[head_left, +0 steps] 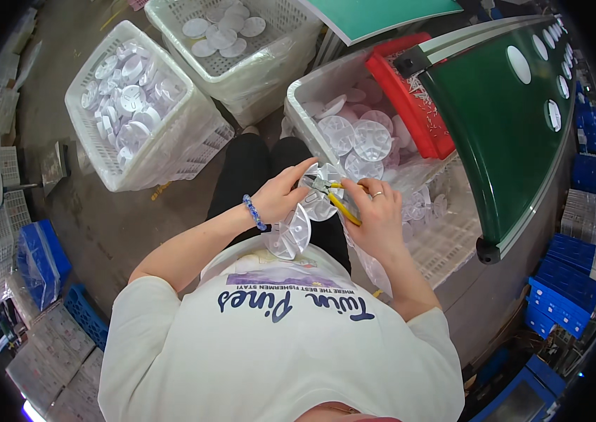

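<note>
My left hand [275,200], with a blue beaded bracelet at its wrist, is closed on a cluster of see-through round plastic parts [289,235] over my lap. Closed around yellow-handled cutting pliers [344,209] is my right hand [377,219], which wears a ring. The pliers' metal jaws lie against the cluster between both hands; whether they bite on it I cannot tell. Just beyond my right hand, a white crate [299,105] holds loose see-through discs [372,141].
A red tray [410,105] with small white scraps sits on that crate's right side. A dark green panel [474,133] with round holes rises at the right. Two white baskets stand at the left, one with plastic parts [133,98], one with flat discs [231,32]. Blue bins [558,302] lie far right.
</note>
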Demonstrator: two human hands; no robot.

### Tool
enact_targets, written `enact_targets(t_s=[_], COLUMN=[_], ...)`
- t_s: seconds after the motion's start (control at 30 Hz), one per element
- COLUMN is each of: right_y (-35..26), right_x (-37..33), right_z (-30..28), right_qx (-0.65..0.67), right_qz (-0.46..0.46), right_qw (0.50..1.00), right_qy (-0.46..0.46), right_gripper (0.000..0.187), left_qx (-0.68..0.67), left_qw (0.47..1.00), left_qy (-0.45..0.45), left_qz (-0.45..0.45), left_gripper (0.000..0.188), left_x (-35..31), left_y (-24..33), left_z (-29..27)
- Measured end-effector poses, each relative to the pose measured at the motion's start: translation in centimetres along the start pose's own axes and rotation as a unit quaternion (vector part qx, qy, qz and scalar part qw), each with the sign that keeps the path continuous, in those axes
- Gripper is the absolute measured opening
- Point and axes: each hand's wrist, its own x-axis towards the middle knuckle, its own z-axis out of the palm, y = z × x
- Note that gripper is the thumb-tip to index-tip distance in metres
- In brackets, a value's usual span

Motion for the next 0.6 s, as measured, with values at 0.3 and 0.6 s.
enact_targets(t_s=[0.3,0.6], right_y=[0.3,2.4], right_x=[-0.2,-0.7], right_z=[0.1,-0.2], right_qx=[0.032,0.061], right_qz=[-0.016,-0.041], right_qw=[0.999,0.997], right_qy=[-0.009,-0.014], right_gripper=[0.055,0.055], left_qx=[-0.028,0.023], left_qw=[0.999,0.996], left_qy=[0.016,0.031], left_qz=[0.012,0.076], left_gripper=[0.054,0.050], left_x=[-0.7,-0.3], left_y=[-0.4,-0.2], left_z=[0.5,1.4])
